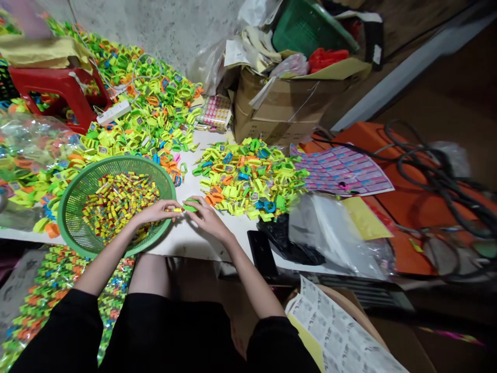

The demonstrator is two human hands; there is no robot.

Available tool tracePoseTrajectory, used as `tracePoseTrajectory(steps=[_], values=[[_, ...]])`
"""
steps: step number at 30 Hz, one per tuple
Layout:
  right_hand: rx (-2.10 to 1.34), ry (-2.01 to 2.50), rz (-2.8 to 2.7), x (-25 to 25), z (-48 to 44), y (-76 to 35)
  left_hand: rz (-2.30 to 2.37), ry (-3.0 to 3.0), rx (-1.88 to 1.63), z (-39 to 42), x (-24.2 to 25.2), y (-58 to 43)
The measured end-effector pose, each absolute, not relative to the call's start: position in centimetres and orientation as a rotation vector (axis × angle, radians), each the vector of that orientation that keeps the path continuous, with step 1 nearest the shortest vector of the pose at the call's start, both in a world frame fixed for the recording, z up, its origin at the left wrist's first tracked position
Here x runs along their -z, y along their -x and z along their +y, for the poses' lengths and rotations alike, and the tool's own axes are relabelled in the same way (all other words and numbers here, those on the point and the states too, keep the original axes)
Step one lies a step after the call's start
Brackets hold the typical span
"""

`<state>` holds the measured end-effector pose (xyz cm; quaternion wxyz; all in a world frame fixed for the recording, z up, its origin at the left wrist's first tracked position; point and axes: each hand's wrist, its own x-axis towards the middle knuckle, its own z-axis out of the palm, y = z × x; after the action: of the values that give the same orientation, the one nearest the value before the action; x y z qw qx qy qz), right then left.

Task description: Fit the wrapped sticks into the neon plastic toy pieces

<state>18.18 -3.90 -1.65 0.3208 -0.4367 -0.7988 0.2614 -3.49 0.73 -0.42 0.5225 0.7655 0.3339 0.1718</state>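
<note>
The fingers of the left hand (153, 212) pinch a small yellow-and-red piece (177, 210) between their tips, and the fingers of the right hand (207, 220) pinch a green plastic piece (190, 206). The two pieces are just beside each other; whether they touch is too small to tell.

Taking the hands as the dial's centre, a green mesh basket (173, 190) sits at nine o'clock, the left wrist over its near-right part. Many yellow pieces (120, 202) with red ends lie inside it. White surface (186, 238) shows under the right hand.

At two o'clock lies a pile of bright plastic pieces (248, 176), in yellow-green, orange and blue. A dark phone (262, 254) rests at four o'clock, near a black plastic bag (285, 235), with clear bags (330, 233) beyond it at three.

Farther off, a pink-and-purple printed sheet (345, 171) lies between two and three o'clock, and a full cardboard box (287, 111) stands between one and two. A large heap (159, 111) of similar bright pieces spreads from nine to twelve, with a white power strip (113, 112) at eleven and a red stool (58, 85) between ten and eleven.
</note>
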Motion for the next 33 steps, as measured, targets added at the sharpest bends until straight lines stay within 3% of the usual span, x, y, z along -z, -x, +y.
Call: tracePoseTrajectory(steps=[11, 33], values=[[-0.313, 1.198, -2.202, 2.7, -3.9, -16.6, 0.755, -1.799, -0.402, 1.0, 1.9, 3.7], [-0.274, 1.115, -2.219, 3.9, -3.3, -16.6, 0.759, -1.828, -0.317, 0.6, 0.9, 4.1]])
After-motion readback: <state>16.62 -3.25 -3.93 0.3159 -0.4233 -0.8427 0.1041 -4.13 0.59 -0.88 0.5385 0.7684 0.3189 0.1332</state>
